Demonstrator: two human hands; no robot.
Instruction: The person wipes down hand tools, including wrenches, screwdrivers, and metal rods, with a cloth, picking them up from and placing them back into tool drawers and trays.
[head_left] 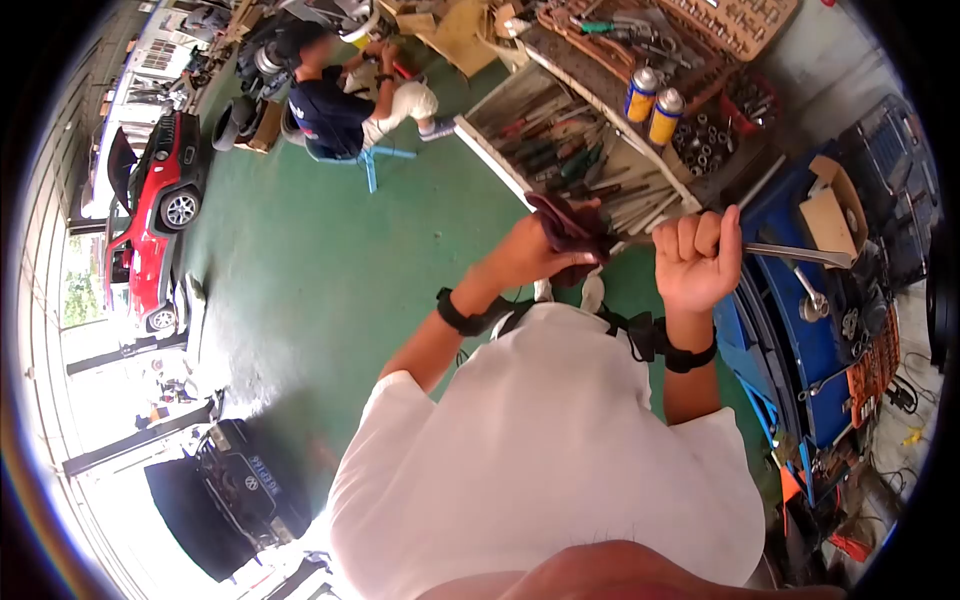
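My right hand [697, 257] is closed in a fist around a long metal wrench [790, 251]. The shaft sticks out to the right of the fist, with its flattened end beyond. To the left, the other end runs into a dark red cloth [568, 235]. My left hand [525, 255] grips this cloth, bunched around the tool; that end of the wrench is hidden. Just past both hands is an open drawer [490, 160] full of screwdrivers [570, 165] and several long metal tools [635, 205].
Spray cans [665, 117] and loose sockets [703, 145] sit above the drawer. A blue tool cart [825, 385] with an open cardboard box [835, 210] is at right. Another person [335, 110] sits on a blue stool [372, 160]. A red car [150, 230] stands at left.
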